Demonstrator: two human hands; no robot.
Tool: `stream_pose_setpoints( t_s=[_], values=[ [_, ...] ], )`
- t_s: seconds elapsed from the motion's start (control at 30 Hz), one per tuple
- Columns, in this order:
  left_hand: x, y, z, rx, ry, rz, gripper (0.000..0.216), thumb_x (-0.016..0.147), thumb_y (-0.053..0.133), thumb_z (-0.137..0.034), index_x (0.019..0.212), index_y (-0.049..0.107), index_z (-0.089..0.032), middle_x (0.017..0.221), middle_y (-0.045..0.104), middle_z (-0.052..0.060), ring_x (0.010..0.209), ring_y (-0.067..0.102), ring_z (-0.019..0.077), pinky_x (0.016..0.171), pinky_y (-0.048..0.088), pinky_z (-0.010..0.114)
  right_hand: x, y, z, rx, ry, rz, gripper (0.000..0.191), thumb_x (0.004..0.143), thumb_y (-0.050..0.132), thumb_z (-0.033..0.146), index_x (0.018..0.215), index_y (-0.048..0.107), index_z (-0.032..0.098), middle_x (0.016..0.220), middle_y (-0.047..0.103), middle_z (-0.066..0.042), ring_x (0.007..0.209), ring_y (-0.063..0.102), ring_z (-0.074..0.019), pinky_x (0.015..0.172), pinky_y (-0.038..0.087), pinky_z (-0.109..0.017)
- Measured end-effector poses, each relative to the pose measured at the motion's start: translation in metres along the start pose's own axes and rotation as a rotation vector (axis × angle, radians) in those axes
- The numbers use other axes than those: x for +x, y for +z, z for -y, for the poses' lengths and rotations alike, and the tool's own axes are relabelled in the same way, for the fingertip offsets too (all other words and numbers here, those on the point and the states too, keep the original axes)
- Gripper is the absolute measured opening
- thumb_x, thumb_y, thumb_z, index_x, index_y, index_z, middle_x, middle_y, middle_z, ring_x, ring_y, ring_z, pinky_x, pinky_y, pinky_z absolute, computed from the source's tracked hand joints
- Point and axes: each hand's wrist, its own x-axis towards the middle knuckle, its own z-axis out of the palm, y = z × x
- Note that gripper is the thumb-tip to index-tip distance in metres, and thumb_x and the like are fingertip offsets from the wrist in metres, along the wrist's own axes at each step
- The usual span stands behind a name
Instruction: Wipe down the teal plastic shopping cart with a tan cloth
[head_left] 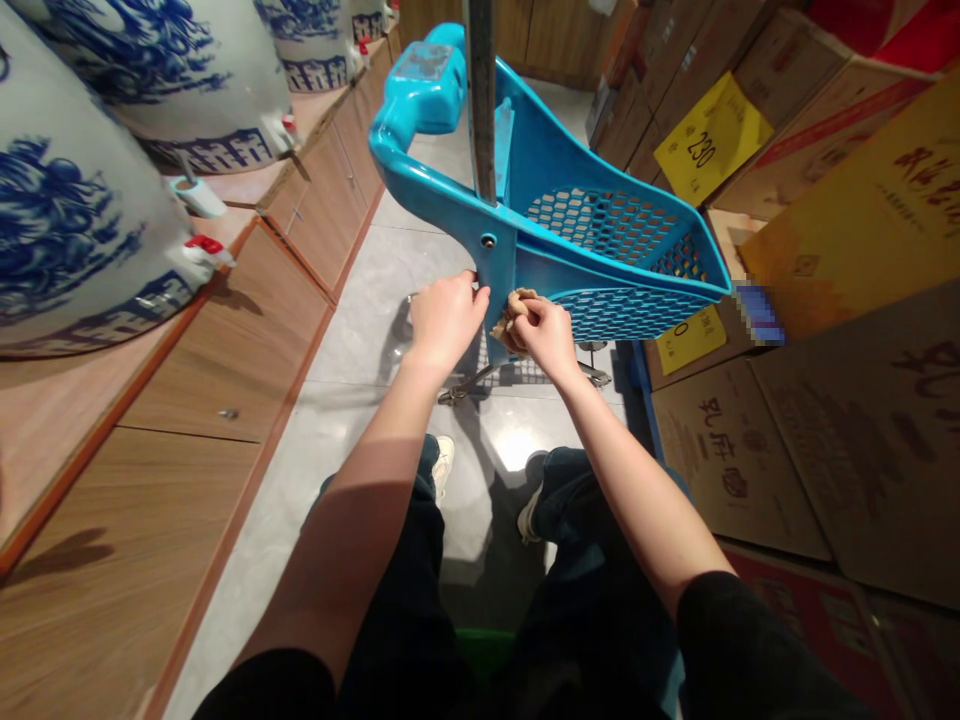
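Observation:
A blue plastic shopping cart (442, 190) stands in front of me, its handle toward the upper left and its perforated basket toward the right. My left hand (448, 318) is closed around the left edge of the cart's upright side, below the handle; some fingertips are hidden behind it. In my right hand (546, 335) is a crumpled brown cloth (513, 318), pinched between thumb and fingers and pressed to the lower part of the same upright. A metal pole (481, 100) rises from the cart's frame between handle and basket.
Large white-and-blue ceramic jars (67, 220) with small red-handled taps line a wooden cabinet (217, 350) at left. Stacked cardboard boxes (739, 455) with yellow price signs (712, 140) flank the cart at right. Grey tiled floor (337, 420) runs between them, under my feet.

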Motion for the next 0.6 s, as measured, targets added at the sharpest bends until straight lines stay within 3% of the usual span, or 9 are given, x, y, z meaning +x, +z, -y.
stream_pose_setpoints(
  t_s=[0.13, 0.23, 0.3, 0.4, 0.5, 0.6],
  values=[
    [-0.001, 0.006, -0.002, 0.089, 0.073, 0.114, 0.039, 0.111, 0.050, -0.033, 0.129, 0.077, -0.011, 0.125, 0.082, 0.024, 0.122, 0.079, 0.0430, 0.100, 0.061, 0.048, 0.000, -0.002, 0.001, 0.182, 0.002, -0.054, 0.022, 0.087, 0.054, 0.025, 0.086, 0.074, 0.019, 0.078, 0.071, -0.001, 0.074, 0.059, -0.0195, 0.076, 0.047, -0.031],
    [-0.001, 0.008, -0.002, 0.106, 0.095, 0.135, 0.039, 0.111, 0.048, -0.029, 0.130, 0.076, -0.008, 0.125, 0.082, 0.026, 0.121, 0.079, 0.0449, 0.100, 0.062, 0.050, -0.003, 0.004, -0.001, 0.178, 0.076, 0.035, 0.017, 0.086, 0.056, 0.020, 0.073, 0.066, 0.021, 0.070, 0.063, 0.002, 0.070, 0.055, -0.0174, 0.072, 0.042, -0.029],
    [-0.001, 0.008, -0.002, 0.113, 0.095, 0.136, 0.040, 0.111, 0.047, -0.028, 0.132, 0.075, -0.007, 0.124, 0.081, 0.027, 0.121, 0.079, 0.0456, 0.100, 0.062, 0.052, -0.004, 0.008, -0.001, 0.098, 0.125, 0.084, 0.023, 0.084, 0.057, 0.015, 0.062, 0.054, 0.023, 0.062, 0.054, 0.004, 0.066, 0.049, -0.0158, 0.070, 0.037, -0.028],
    [-0.002, 0.008, -0.002, 0.113, 0.098, 0.143, 0.041, 0.111, 0.046, -0.027, 0.133, 0.074, -0.007, 0.125, 0.081, 0.027, 0.121, 0.079, 0.0451, 0.101, 0.062, 0.052, -0.005, 0.008, 0.000, 0.065, 0.117, 0.071, 0.031, 0.085, 0.056, 0.013, 0.059, 0.045, 0.024, 0.059, 0.048, 0.005, 0.064, 0.045, -0.0144, 0.068, 0.033, -0.029],
    [-0.002, 0.007, -0.002, 0.111, 0.099, 0.151, 0.040, 0.110, 0.046, -0.028, 0.133, 0.073, -0.008, 0.126, 0.081, 0.027, 0.123, 0.078, 0.0439, 0.102, 0.061, 0.051, -0.006, 0.005, 0.000, 0.145, 0.075, 0.054, 0.027, 0.085, 0.054, 0.015, 0.061, 0.046, 0.024, 0.059, 0.051, 0.005, 0.063, 0.046, -0.0135, 0.066, 0.033, -0.028],
    [-0.002, 0.006, -0.003, 0.115, 0.090, 0.153, 0.040, 0.111, 0.046, -0.028, 0.132, 0.074, -0.009, 0.126, 0.081, 0.027, 0.123, 0.078, 0.0424, 0.102, 0.061, 0.048, -0.007, 0.007, -0.002, 0.215, 0.138, 0.133, 0.015, 0.078, 0.058, 0.018, 0.065, 0.054, 0.023, 0.062, 0.057, 0.005, 0.064, 0.051, -0.0135, 0.064, 0.038, -0.026]
  ],
)
